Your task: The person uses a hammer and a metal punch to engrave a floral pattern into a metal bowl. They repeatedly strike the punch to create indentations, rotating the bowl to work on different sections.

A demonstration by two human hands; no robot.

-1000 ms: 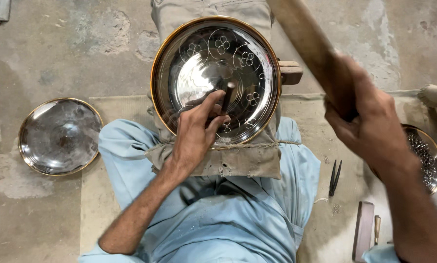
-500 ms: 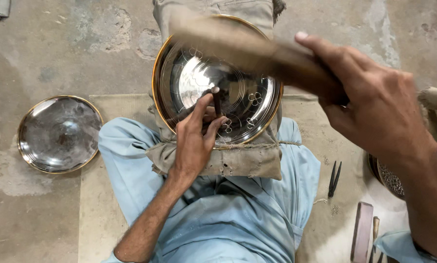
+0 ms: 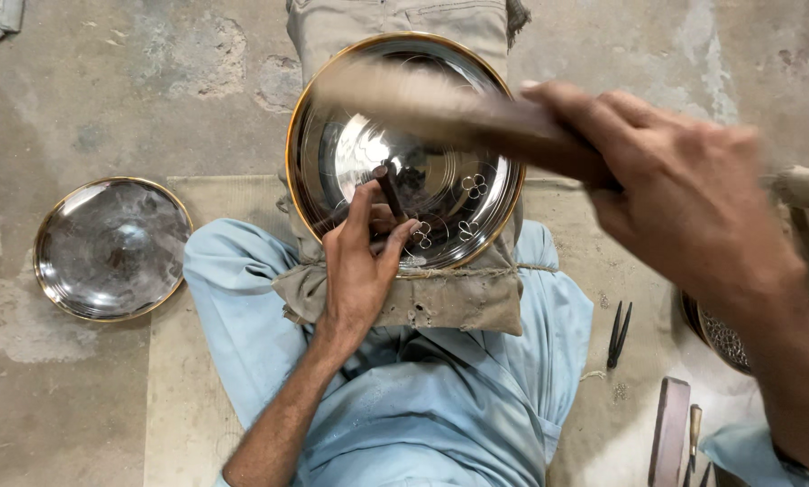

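The round metal plate [image 3: 440, 108], polished to a mirror finish with a thin gold-coloured rim and small stamped clover marks near its lower edge, rests on a coarse tan cloth pad [image 3: 422, 302] over the lap of the person in light blue clothing. The left hand [image 3: 359, 271] is closed around a short dark punch [image 3: 390, 191], tip set on the plate. The right hand [image 3: 684, 194] is clamped on a blurred wooden mallet [image 3: 440, 104] above the plate. A second shiny plate [image 3: 111, 248] lies on the rough concrete floor. Black pliers [image 3: 618, 334] lie on the mat.
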